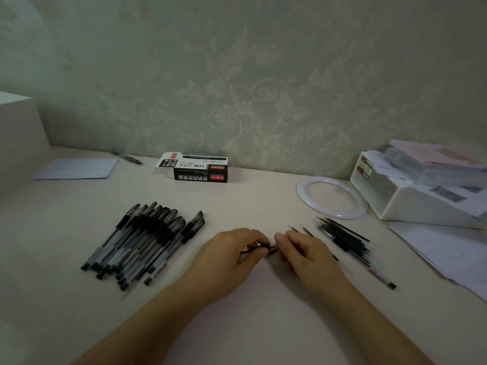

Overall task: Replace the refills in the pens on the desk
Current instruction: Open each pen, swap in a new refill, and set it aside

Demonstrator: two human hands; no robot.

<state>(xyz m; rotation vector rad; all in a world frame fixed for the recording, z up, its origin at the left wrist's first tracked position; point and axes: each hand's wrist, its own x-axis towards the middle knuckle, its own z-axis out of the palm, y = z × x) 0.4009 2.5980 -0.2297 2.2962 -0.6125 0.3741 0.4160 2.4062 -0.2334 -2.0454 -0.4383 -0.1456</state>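
Observation:
My left hand (pixel 234 250) and my right hand (pixel 300 250) meet at the middle of the desk, both pinching a black pen (pixel 267 248) between fingertips; most of it is hidden by the fingers. A pile of several black capped pens (pixel 143 245) lies to the left. Several dark refills (pixel 342 237) lie in a loose bundle to the right of my right hand, with two thin refills (pixel 303 229) just above it. A clear pen (pixel 379 276) lies further right, near the papers.
A black pen box (pixel 200 169) stands open at the back by the wall. A white ring (pixel 332 198) and a white organiser (pixel 411 193) full of papers sit at the right. Loose sheets (pixel 445 256) cover the right edge. A paper (pixel 76 168) and a pen (pixel 126 157) lie back left.

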